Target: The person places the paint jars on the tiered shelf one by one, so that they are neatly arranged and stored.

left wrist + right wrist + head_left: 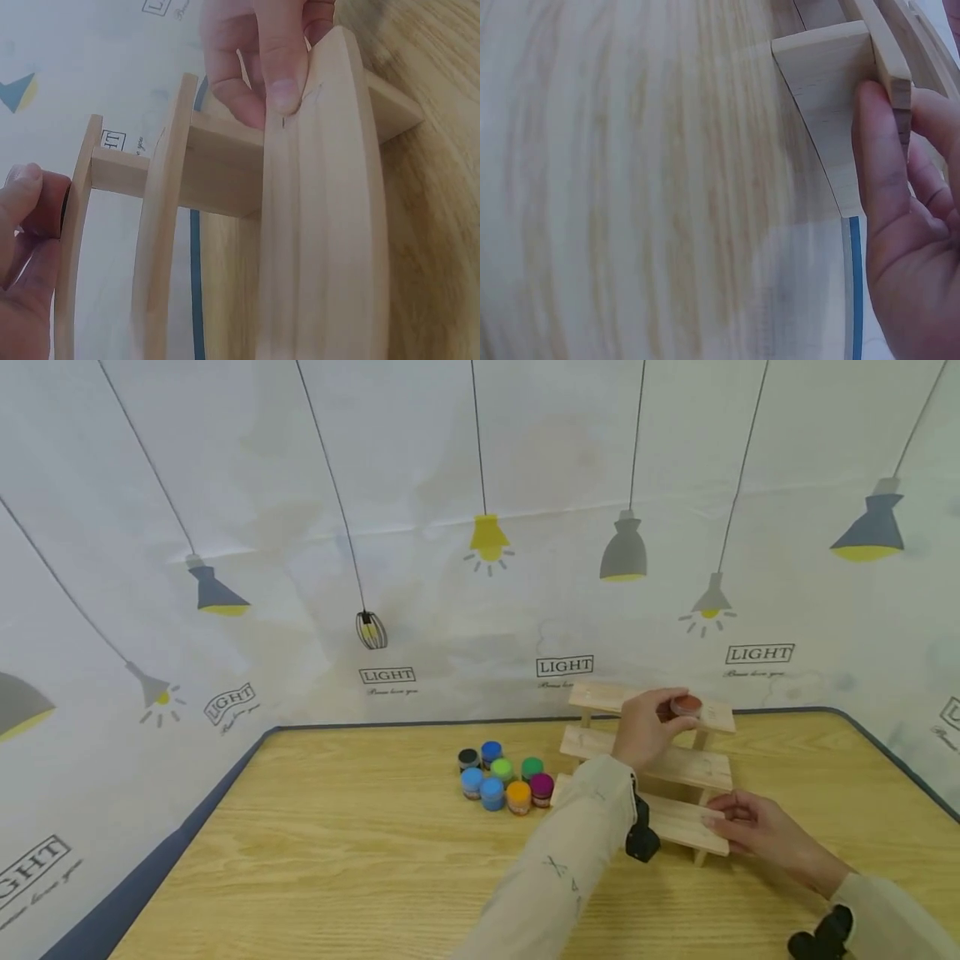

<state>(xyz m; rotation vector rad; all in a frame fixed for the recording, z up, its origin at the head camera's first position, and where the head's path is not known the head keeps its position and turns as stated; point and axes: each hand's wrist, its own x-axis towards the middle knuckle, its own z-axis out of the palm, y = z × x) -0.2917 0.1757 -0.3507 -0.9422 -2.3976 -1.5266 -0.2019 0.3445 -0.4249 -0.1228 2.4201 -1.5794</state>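
Holding the red-brown jar (686, 707) between the thumb and curled fingers of my left hand (645, 728), I have its base against the top board (600, 695) of the rack (690, 767), near that board's right end. My right hand (772, 837) pinches the right end of the bottom board (684, 823), thumb on one face, fingers on the other. Eight more jars (502, 769) (black, blues, greens, orange, purple) stand clustered on the table (337, 852), just left of the rack.
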